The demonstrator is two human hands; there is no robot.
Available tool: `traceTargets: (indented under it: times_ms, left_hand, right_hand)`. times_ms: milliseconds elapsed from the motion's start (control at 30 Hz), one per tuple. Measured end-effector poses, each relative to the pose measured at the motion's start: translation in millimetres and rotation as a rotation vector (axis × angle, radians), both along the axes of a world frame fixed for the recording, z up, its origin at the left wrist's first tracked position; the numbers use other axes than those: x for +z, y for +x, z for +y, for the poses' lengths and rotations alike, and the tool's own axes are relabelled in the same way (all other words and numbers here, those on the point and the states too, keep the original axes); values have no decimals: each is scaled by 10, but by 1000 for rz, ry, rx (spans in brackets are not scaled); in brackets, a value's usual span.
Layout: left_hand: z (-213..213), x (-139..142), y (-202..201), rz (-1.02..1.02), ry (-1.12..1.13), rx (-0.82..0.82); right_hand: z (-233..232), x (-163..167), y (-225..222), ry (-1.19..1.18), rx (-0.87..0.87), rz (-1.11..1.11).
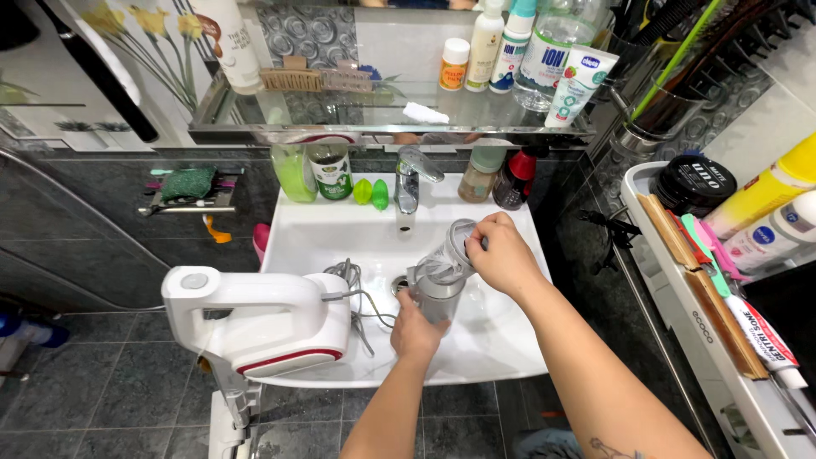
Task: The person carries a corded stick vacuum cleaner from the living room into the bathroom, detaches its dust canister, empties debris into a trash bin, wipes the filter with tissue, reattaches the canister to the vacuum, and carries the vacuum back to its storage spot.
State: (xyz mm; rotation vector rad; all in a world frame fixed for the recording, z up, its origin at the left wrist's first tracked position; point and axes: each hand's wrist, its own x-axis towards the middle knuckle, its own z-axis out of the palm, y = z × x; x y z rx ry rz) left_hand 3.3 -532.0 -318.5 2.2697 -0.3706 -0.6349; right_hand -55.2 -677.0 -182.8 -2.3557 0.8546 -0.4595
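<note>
Both hands are gripping a clear grey cylindrical plastic canister (pixel 442 276) over the white ceramic sink (pixel 501 340): the left hand (pixel 415 330) is clasping its base, the right hand (pixel 503 255) its top. A white handheld vacuum (pixel 263 319) is crowding the sink's left rim.

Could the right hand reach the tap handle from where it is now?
Probably yes. The right hand is on the top of the clear container over the sink, and the tap handle sits just behind with nothing between them. But that hand would have to let go first.
</note>
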Motion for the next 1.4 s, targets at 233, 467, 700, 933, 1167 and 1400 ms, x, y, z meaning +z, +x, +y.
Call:
traceTargets:
  times_ms: [233,467,700,933,1167,1400]
  left_hand:
    - [-56,116,57,55,-66,-59]
    - [58,251,113,-118,-216,-32]
    - [192,956,377,-508,-605,-71]
    - [99,1721,640,-880,-545,-638]
    - [-39,1775,658,-643,-286,-751]
    - [-141,1649,785,-531,-240,-630]
  right_hand:
    - [71,45,131,-105,18,66]
    - [-43,-37,194,-167,68,4]
    - [-121,157,256,-183,101,3]
    - [111,342,240,-326,143,38]
    - [274,465,115,-375,234,30]
    - [96,460,88,-443,422,-213]
